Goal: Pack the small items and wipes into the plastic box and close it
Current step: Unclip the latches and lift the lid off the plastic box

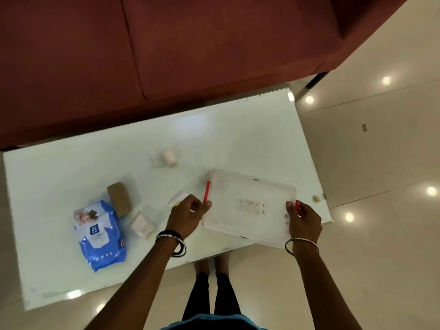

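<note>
A clear plastic box (247,206) with its lid on and red side latches lies on the white table (71,167) near the front right. My left hand (188,215) grips the box's left side at the red latch (206,191). My right hand (303,219) grips its right side over the other latch. A blue pack of wipes (100,236) lies at the left. Beside it are a brown cardboard box (119,198), a small clear packet (141,225), a white tube (177,198) and a white roll (170,158).
A dark red sofa (166,55) runs along the table's far edge. A small pale object (316,198) lies at the table's right edge. Glossy cream floor tiles (381,258) surround the table, and my legs (212,298) stand at its front edge.
</note>
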